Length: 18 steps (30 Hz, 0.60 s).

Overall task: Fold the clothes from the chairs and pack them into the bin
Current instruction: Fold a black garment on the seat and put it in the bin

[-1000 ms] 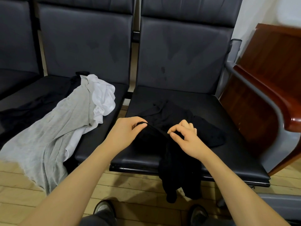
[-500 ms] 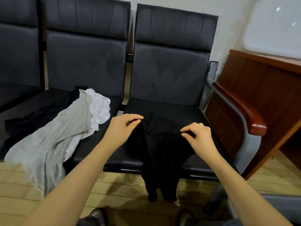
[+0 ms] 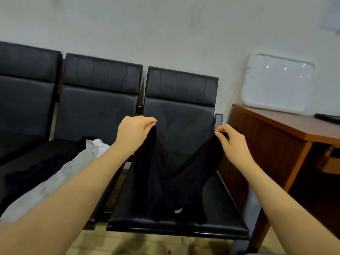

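Observation:
A black garment (image 3: 165, 184) hangs in the air above the right-hand black chair (image 3: 220, 214), sagging in a V between my hands. My left hand (image 3: 133, 133) pinches its upper left edge and my right hand (image 3: 232, 142) pinches its upper right edge. A small white label shows near the garment's lower middle. On the middle chair (image 3: 95, 111) lie a grey garment (image 3: 55, 181) and a white garment (image 3: 99, 147), partly behind my left forearm. More dark cloth (image 3: 33, 168) lies on that seat to their left. No bin shows in view.
A brown wooden desk (image 3: 287, 126) stands right of the chairs, close to my right hand. A white plastic lid or tray (image 3: 277, 83) leans on the wall on top of it. A third black chair (image 3: 24, 100) is at the far left. Wooden floor lies below.
Both hands have lifted the black garment off the right chair's seat and spread apart, so it now hangs between them. The view has tilted up toward the wall.

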Available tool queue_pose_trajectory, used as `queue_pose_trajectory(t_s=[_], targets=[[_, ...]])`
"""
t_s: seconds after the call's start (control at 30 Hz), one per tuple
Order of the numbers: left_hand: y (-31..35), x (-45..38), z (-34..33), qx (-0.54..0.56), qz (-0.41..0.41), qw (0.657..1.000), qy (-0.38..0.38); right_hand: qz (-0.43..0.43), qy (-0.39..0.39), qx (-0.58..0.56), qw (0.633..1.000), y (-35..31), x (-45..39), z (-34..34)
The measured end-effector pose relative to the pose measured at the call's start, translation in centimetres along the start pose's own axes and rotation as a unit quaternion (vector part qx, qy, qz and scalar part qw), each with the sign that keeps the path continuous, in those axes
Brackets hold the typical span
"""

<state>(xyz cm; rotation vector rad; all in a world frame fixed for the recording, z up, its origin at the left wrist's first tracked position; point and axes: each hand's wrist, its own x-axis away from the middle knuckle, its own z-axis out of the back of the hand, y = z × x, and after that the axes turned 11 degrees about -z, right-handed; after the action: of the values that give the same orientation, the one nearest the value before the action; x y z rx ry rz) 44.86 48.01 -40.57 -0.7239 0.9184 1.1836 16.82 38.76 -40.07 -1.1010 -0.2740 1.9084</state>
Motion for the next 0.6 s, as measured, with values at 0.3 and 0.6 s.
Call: queue_pose_trajectory(t_s=[0.3, 0.6], targets=[[1.4, -6.7, 3.8, 0.014, 0.034, 0.999, -0.026, -0.017, 0.032, -0.023, 0.999, -5.4, -3.6, 5.6], [1.6, -7.0, 4.8, 0.203, 0.201, 0.958, 0.005, -0.060, 0.004, 0.002, 0.998, -4.7, -3.1, 7.8]])
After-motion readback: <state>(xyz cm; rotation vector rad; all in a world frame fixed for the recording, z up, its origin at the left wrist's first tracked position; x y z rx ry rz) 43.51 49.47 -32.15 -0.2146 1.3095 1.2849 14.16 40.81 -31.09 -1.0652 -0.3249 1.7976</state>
